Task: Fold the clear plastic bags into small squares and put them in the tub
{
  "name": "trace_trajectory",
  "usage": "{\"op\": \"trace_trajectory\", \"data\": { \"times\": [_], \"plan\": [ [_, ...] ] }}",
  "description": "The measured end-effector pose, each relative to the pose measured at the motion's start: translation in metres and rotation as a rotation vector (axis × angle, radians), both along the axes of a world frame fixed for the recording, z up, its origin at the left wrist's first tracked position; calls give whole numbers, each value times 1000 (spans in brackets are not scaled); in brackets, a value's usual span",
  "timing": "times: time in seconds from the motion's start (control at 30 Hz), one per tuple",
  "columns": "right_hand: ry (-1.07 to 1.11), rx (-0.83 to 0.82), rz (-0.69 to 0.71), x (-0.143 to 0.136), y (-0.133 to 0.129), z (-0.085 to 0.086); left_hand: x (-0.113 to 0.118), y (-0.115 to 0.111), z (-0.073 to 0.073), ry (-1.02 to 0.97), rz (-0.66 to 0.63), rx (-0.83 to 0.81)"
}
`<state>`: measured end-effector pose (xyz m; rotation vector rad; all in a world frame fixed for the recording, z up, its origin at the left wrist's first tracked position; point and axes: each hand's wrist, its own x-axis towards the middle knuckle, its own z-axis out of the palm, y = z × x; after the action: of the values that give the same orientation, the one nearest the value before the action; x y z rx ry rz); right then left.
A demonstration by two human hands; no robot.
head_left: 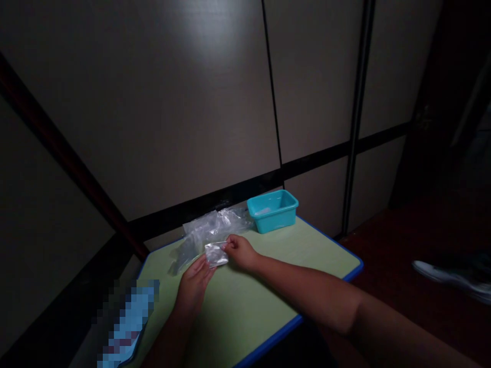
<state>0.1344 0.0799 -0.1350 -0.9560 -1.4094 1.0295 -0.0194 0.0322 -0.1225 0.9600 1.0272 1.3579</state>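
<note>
Between my two hands is a small clear plastic bag point(217, 255), shiny and roughly square, held just above the table. My left hand point(196, 275) grips its left edge, fingers together behind it. The thumb and curled fingers of my right hand point(238, 250) pinch its upper right corner. I cannot make out whether anything is inside the bag. Right behind my hands lies a crumpled heap of clear plastic bags point(215, 227). A turquoise plastic basket point(276, 221) stands to the right of the heap, with something pale inside it.
The light green table point(268, 291) has a blue edge and stands against panelled cabinet doors point(199, 112). At its left side lies a blurred-out blue object point(130, 322). On the dark red floor to the right is a shoe point(452, 278).
</note>
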Motion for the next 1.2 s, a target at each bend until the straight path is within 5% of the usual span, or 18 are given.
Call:
{"op": "trace_trajectory", "data": {
  "times": [0.17,0.37,0.47,0.7,1.0,1.2],
  "plan": [
    [-246,206,-223,21,0,34,10,18,17,10,1,18],
    [-171,337,-329,62,-17,77,57,66,38,251,88,-3],
    [-136,328,-367,97,-31,78,94,88,49,553,57,17],
    [65,215,-439,197,-73,61,153,116,60,719,-140,-14],
    [31,129,-544,267,-101,62,172,97,64,802,-286,-56],
    [-65,86,-481,265,-105,71,139,42,62,809,-277,-75]
  ]
}}
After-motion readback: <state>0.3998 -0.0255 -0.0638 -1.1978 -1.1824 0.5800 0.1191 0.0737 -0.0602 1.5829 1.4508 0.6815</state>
